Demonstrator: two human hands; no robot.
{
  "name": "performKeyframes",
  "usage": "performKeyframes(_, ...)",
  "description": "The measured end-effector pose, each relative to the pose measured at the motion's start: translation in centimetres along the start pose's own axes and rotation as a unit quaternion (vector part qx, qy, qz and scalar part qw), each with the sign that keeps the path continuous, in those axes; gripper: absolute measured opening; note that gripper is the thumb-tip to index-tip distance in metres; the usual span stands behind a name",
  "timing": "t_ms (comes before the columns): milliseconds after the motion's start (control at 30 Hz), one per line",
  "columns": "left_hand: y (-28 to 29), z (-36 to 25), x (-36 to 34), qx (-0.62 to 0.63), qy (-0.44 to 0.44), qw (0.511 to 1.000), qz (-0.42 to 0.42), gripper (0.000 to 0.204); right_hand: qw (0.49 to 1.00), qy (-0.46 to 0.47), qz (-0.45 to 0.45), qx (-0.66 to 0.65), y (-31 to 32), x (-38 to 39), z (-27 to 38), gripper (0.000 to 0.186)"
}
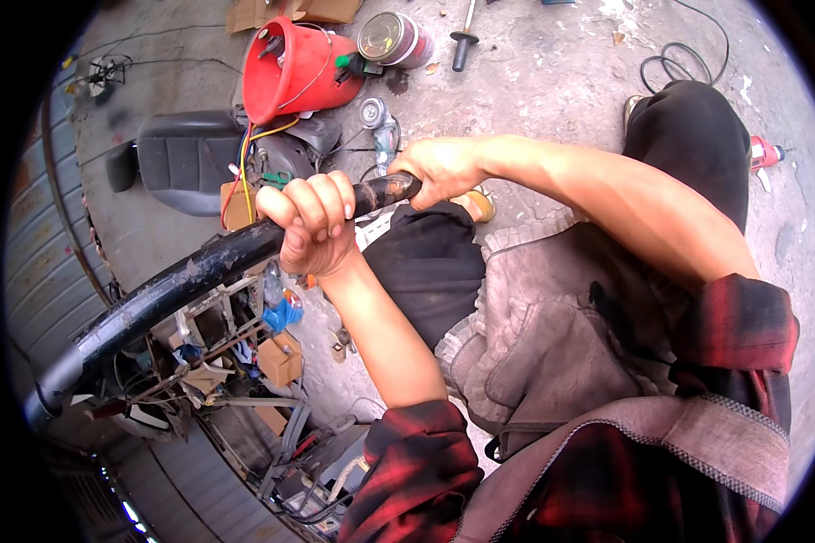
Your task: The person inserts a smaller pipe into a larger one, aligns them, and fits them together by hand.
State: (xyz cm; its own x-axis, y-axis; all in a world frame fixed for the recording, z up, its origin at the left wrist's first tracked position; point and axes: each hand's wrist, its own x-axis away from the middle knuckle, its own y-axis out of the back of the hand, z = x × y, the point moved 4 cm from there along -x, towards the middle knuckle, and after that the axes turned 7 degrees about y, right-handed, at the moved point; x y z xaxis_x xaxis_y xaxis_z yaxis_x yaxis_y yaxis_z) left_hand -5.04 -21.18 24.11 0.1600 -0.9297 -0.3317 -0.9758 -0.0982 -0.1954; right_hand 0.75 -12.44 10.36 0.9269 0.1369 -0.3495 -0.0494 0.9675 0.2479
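Left hand: 4 fingers curled closed around the black pipe
Right hand: wrapped on the pipe's end, fingertips hidden
Pipe: in both hands, slanting to the lower left
Red bucket: on the floor, beside a round can
Grey seat: near the bucket

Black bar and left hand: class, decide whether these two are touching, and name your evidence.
Touching. The head view shows the left hand closed around the black bar, which runs into one side of the fist and out the other.
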Motion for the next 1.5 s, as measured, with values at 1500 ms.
performKeyframes(1500,0.3,-15.5,1.8,-0.056,-0.113,0.886,-0.446,0.033,0.927,-0.047,-0.160,0.335,1.6,1.6,4.0,0.015)
